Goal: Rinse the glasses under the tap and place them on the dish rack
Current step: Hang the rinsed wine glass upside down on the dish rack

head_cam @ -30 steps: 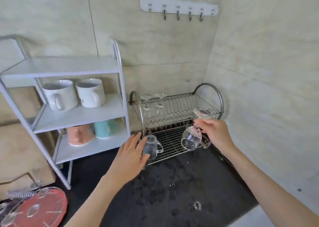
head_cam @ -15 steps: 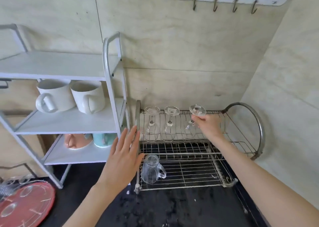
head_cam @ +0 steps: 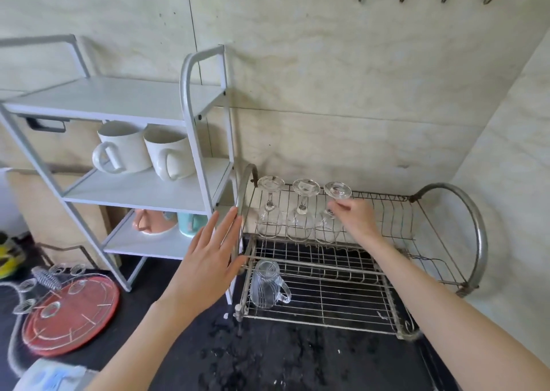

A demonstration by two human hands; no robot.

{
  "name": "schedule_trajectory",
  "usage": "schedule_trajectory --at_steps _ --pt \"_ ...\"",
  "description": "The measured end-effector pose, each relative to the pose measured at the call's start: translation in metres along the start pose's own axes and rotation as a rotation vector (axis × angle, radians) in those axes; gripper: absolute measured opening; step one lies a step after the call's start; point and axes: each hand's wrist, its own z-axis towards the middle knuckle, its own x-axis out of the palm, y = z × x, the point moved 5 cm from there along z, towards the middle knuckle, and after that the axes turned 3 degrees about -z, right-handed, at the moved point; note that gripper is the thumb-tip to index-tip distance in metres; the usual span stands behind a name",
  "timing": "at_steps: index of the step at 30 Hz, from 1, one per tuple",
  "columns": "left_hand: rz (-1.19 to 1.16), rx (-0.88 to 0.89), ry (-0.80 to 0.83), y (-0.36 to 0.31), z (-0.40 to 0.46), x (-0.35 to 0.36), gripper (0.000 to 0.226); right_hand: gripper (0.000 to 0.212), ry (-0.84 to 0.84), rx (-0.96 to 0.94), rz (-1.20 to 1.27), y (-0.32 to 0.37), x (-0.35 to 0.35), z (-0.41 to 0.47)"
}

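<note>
Right hand [head_cam: 355, 219] pinches third upturned stem glass [head_cam: 333, 209] on unlabelled dish rack [head_cam: 473, 236]; left hand [head_cam: 208, 259] spread.

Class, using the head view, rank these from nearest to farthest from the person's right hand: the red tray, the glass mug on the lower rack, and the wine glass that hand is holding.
From the right hand:
1. Wine glass, upper rack, in its fingers.
2. Glass mug, lower rack, below-left.
3. Red tray, counter, far left.

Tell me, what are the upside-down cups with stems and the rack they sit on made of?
The stemmed glasses look like clear glass: you see the rack wires through them, and they shine. The dish rack looks like thin metal wire, dull silver-grey with brownish marks that could be rust.
</note>
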Motion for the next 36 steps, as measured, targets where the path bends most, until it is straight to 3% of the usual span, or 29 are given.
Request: schedule_trajectory --at_steps 5,9,13,16,20,28,31,36 --pt "-0.161 -0.029 -0.018 -0.004 0.001 -0.001 0.080 0.040 0.030 0.017 -0.016 -0.002 -0.004 -0.009" --pt "-0.162 -0.052 0.033 -0.010 -0.002 -0.015 0.071 0.048 0.039 0.027 -0.097 0.002 -0.010 -0.033" --pt "-0.174 -0.045 0.021 -0.016 -0.026 -0.025 0.088 0.050 0.066 -0.067 -0.277 0.026 -0.015 -0.082" --pt "-0.178 -0.064 0.028 -0.019 -0.063 -0.025 0.085 0.052 0.092 -0.153 -0.378 0.055 -0.010 -0.131" --pt "-0.205 -0.112 0.061 -0.014 -0.134 -0.019 0.105 0.055 0.178 -0.265 -0.429 0.088 0.022 -0.210" --pt "-0.245 -0.330 0.118 0.047 -0.311 -0.002 0.084 0.057 0.400 -0.498 -0.477 0.147 0.134 -0.362" --pt "-0.193 -0.462 0.068 0.082 -0.379 -0.015 0.063 0.056 0.487 -0.629 -0.459 0.188 0.180 -0.406" --pt "-0.218 -0.757 -0.056 0.145 -0.499 -0.037 0.057 0.075 0.615 -0.853 -0.364 0.268 0.266 -0.474"
